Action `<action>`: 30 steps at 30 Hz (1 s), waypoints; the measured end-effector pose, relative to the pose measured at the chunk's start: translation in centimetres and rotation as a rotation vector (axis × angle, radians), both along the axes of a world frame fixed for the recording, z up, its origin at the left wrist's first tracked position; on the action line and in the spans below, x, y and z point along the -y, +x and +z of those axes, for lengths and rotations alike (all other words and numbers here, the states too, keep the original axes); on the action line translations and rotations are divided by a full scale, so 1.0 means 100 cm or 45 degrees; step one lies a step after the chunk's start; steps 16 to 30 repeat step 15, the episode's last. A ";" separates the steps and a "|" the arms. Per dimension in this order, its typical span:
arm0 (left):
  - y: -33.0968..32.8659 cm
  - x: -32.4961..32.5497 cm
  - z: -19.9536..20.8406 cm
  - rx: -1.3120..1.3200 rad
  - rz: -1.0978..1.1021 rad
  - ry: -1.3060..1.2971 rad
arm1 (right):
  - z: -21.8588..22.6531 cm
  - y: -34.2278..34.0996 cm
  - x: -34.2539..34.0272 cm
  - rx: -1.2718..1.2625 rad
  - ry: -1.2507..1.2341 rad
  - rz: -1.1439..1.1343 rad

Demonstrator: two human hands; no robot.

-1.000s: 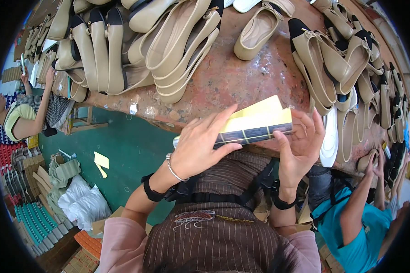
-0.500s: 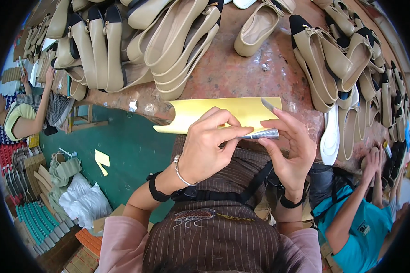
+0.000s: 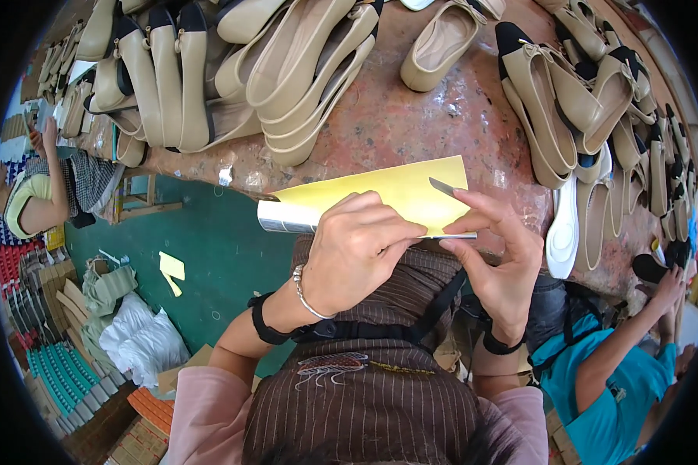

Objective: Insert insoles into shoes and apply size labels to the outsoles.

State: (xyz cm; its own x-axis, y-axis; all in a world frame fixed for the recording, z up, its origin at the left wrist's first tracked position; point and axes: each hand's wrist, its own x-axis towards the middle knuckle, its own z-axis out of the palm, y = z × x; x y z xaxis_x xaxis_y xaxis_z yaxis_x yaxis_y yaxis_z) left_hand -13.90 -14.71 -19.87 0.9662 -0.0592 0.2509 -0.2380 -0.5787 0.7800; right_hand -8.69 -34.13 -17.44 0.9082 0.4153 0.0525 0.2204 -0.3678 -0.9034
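A yellow sheet (image 3: 364,186) with a shiny silver underside is held over the table's near edge. Its left end curls up to show the silver face with fine lines. My left hand (image 3: 357,244) is closed, thumb and forefinger pinching the sheet's near edge. At the right end my right hand (image 3: 500,252) holds the same edge, thumb below and fingers above. A thin grey pointed blade (image 3: 442,186) sticks out from its fingers over the yellow side; how it is gripped is hidden. Along the near edge between the hands, only a thin silver line shows.
Beige flats with black toes (image 3: 302,93) are piled at far left, and more shoes (image 3: 551,116) lie at right by a white insole (image 3: 562,240). A single shoe (image 3: 442,46) stands behind. A co-worker in teal (image 3: 613,395) sits at right. Yellow scraps (image 3: 172,271) lie on the green floor.
The sheet's left end has curled up, showing silver, and its far edge now slants. The silver flap at the right end now shows edge-on. At right, the co-worker's hands have shifted.
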 end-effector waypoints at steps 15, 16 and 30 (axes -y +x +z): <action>-0.001 -0.009 0.009 -0.291 -0.013 -0.248 | 0.001 0.002 0.009 -0.232 0.144 -0.041; -0.001 -0.009 0.009 -0.291 -0.013 -0.248 | 0.001 0.002 0.009 -0.232 0.144 -0.041; -0.001 -0.009 0.009 -0.291 -0.013 -0.248 | 0.001 0.002 0.009 -0.232 0.144 -0.041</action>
